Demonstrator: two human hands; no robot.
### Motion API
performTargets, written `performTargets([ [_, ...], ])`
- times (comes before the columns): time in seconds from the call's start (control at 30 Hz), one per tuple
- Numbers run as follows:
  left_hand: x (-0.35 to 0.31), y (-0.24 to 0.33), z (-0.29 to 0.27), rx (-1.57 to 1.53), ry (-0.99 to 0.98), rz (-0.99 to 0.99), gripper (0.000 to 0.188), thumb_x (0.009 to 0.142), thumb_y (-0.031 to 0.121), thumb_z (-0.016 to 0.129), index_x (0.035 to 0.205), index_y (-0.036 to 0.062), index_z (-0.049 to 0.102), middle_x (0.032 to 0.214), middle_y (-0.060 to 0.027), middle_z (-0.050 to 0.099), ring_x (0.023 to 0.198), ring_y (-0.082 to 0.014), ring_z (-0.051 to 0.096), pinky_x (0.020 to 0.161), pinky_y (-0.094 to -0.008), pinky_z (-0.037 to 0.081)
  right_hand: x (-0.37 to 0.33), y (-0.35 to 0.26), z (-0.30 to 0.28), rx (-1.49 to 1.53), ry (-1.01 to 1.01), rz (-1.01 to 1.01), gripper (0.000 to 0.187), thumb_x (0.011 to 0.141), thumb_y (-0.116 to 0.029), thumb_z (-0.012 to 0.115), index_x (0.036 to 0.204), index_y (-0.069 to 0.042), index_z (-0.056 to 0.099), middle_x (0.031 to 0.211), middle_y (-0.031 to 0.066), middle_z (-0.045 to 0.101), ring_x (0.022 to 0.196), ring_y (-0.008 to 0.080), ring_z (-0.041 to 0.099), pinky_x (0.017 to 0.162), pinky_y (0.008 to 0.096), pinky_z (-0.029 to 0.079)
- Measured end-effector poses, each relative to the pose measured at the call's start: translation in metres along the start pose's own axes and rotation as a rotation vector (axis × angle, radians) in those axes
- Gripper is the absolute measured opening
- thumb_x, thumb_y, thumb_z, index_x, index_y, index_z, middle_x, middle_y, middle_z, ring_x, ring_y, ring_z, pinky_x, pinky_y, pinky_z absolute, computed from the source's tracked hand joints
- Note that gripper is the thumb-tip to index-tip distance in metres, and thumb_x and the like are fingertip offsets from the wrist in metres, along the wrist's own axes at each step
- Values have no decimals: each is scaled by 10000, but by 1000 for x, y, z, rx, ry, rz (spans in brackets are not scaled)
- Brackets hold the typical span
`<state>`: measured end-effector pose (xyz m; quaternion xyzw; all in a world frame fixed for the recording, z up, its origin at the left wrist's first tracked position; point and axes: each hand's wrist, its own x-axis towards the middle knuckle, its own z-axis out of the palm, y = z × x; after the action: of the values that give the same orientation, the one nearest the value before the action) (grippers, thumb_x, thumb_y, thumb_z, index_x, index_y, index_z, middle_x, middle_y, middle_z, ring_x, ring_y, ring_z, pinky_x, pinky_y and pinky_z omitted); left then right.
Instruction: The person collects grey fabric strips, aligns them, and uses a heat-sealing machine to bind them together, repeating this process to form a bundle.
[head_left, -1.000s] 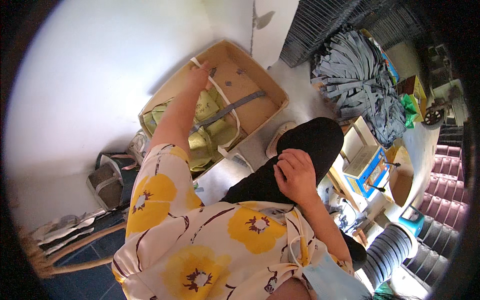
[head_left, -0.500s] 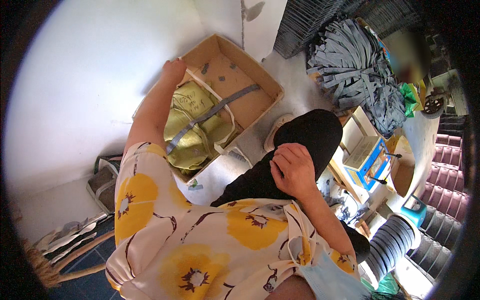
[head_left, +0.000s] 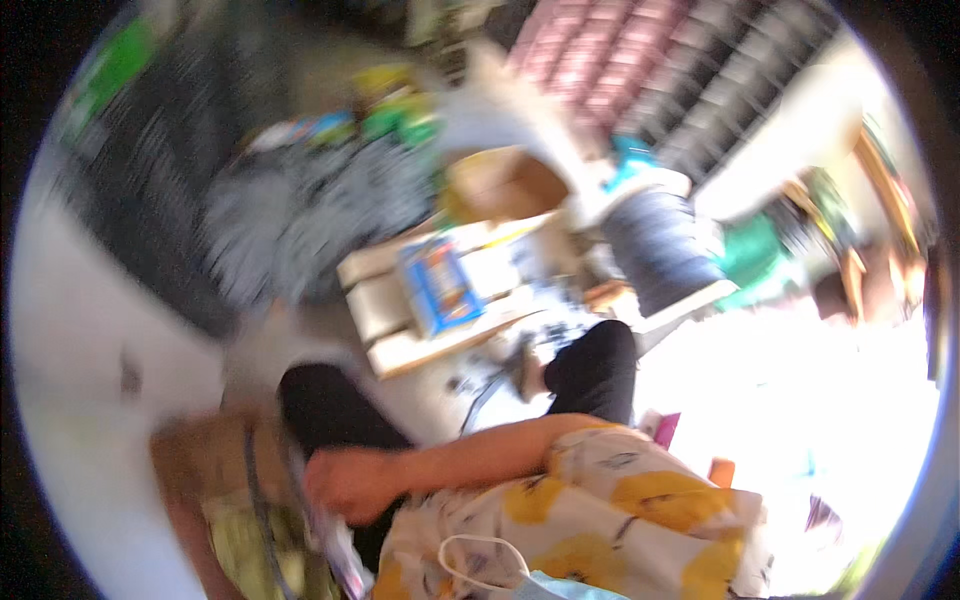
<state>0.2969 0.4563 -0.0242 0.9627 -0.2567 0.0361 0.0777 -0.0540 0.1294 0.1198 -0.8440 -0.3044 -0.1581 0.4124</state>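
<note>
Motion smears the whole view. At lower left is a cardboard box (head_left: 205, 440), with a yellow-green sack (head_left: 232, 550) and a dark grey strap (head_left: 262, 500) across it. My left hand (head_left: 172, 475) is at the box's left side, its fingers too blurred to read. My right hand (head_left: 350, 485) reaches across to the box's right side, beside my black-trousered knee. It looks rounded, but whether it grips anything cannot be told. Below it shows a blurred whitish and purple strip (head_left: 340, 555).
Beyond my knees stands a wooden crate-like stand (head_left: 390, 355) with a blue box (head_left: 440, 285) on it. Behind are a heap of grey strips (head_left: 300, 220) and an open carton (head_left: 505, 185). A large dark spool (head_left: 660, 245) stands to the right, near stacked pink and black rolls (head_left: 600, 60).
My view has swung far to the right, so the box now lies at lower left. My right hand has left my knee and moved left toward the box.
</note>
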Motion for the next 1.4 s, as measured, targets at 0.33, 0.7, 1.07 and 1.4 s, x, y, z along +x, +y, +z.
performTargets([
  [0.33, -47, 275, -67, -493, 43, 507, 436, 789, 41, 618, 1217, 107, 563, 1259, -159, 523, 1084, -320, 554, 892, -399, 473, 9, -40, -38, 323, 127, -150, 143, 783, -148, 600, 730, -21, 561, 688, 166, 527, 633, 353, 523, 574, 446, 419],
  [0.7, -83, 261, -82, -633, -81, 642, 362, 807, 39, 665, 1163, 40, 601, 1161, -185, 603, 1013, -312, 598, 839, -374, 497, -34, -3, -10, 629, 144, 181, 181, 808, -210, 642, 753, -37, 656, 742, 97, 632, 664, 184, 585, 629, 357, 469],
  [1.07, -122, 276, -100, -424, 68, 570, 337, 849, 101, 541, 1174, 17, 567, 1217, -186, 551, 1126, -357, 512, 969, -453, 394, -150, -71, -130, 656, 135, 608, 183, 812, -139, 635, 933, -3, 654, 888, 103, 660, 844, 168, 611, 756, 311, 494],
  [1.4, -137, 382, -149, -368, 256, 572, 164, 793, 10, 557, 948, 37, 601, 1214, -159, 536, 1125, -344, 511, 931, -434, 422, -215, -93, -186, 421, 276, 631, 175, 797, -27, 641, 972, -10, 650, 931, 118, 656, 884, 193, 629, 778, 306, 488],
])
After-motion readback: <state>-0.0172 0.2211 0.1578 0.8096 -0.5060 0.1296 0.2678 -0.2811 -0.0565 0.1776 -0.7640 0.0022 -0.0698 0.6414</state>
